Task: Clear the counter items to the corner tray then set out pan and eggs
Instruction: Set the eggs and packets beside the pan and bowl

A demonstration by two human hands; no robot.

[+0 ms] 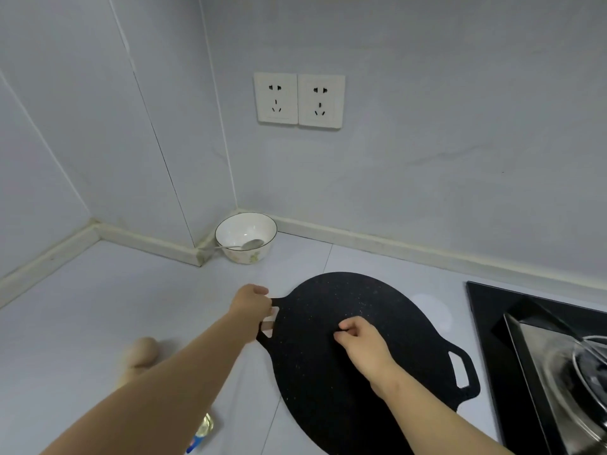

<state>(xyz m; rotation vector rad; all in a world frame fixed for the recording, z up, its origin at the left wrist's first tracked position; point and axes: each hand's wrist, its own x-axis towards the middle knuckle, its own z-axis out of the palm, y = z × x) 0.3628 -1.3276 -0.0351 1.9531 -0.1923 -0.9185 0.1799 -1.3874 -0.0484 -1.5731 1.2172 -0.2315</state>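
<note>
left hand (251, 302) is closed round the pan (354, 349) handle, right hand (359, 336) rests loosely curled on top holding nothing, looks heavy and stiff so grab both handles

Pan (361, 339) lies on the counter (131, 297), stove (542, 356) to its right, bowl (245, 237) far in the corner, spoon (243, 245) in it.

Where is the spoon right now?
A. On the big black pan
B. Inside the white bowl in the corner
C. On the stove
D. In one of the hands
B. The spoon rests in the white bowl by the wall corner, its handle poking over the rim, away from the black pan and both hands.
</note>
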